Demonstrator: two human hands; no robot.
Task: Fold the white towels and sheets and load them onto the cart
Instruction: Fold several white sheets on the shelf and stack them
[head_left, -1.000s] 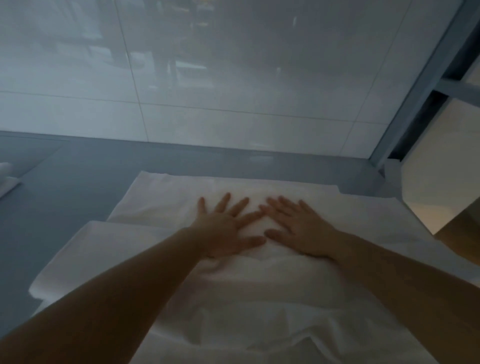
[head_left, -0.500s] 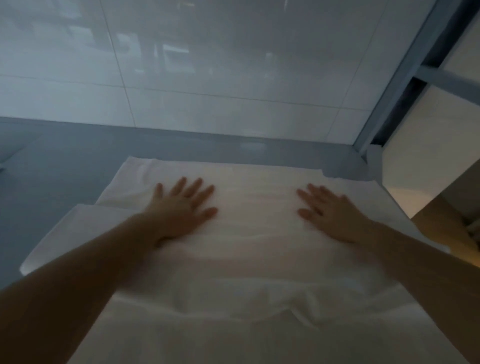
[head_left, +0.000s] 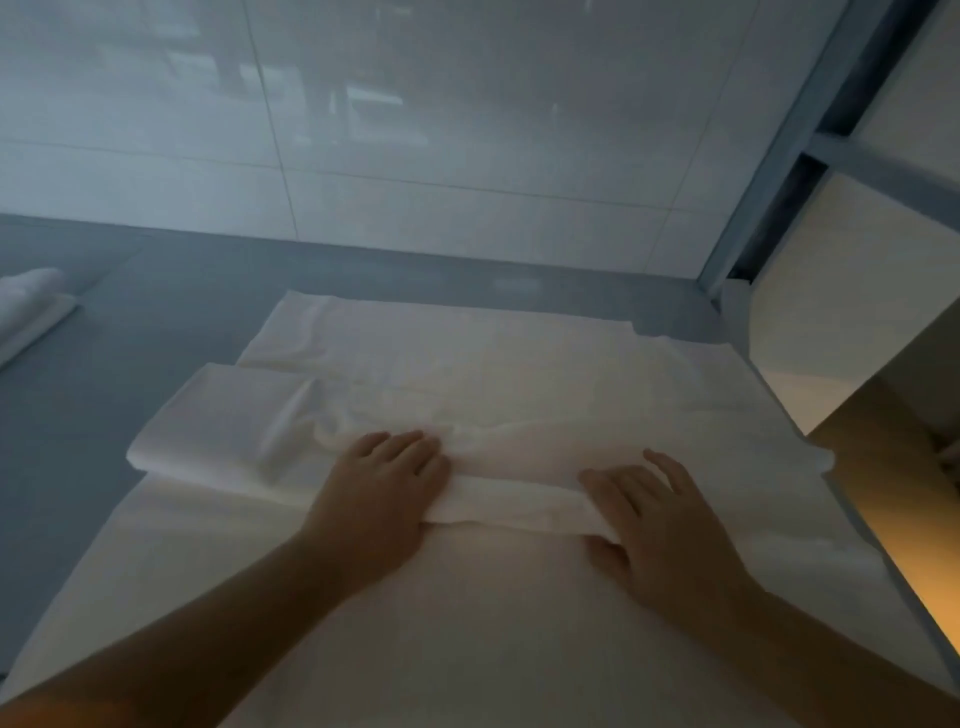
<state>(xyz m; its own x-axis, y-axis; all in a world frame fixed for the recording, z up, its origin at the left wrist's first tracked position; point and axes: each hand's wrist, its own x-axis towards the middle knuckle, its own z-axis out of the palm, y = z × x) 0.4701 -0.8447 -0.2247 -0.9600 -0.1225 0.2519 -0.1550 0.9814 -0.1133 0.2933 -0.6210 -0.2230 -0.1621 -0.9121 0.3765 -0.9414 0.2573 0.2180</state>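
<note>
**Sheet on table: soft, limp, gripped at the near fold**

Head view. The white sheet (head_left: 519, 374) lies spread across the grey table (head_left: 156, 291), its far edge short of the tiled wall (head_left: 415, 130). A folded band of it runs left to right across the middle, thickest at the left end. Your left hand (head_left: 382, 493) rests on that band with fingers curled over its near edge; your right hand (head_left: 652, 514) does the same further right, thumb tucked beneath the fold. Both hands appear to hold the cloth rather than lie flat, the two set near each other at the centre.

Handling, as a judgement: the fabric is thin, light and wholly limp. It creases where pushed and will sag between your hands when lifted. It is not fragile and may slide on the smooth table. Take hold at the folded edge, hands wider apart, so the layers stay together.

A second white bundle (head_left: 28, 306) lies at the far left of the table. No cart is identifiable here.
</note>
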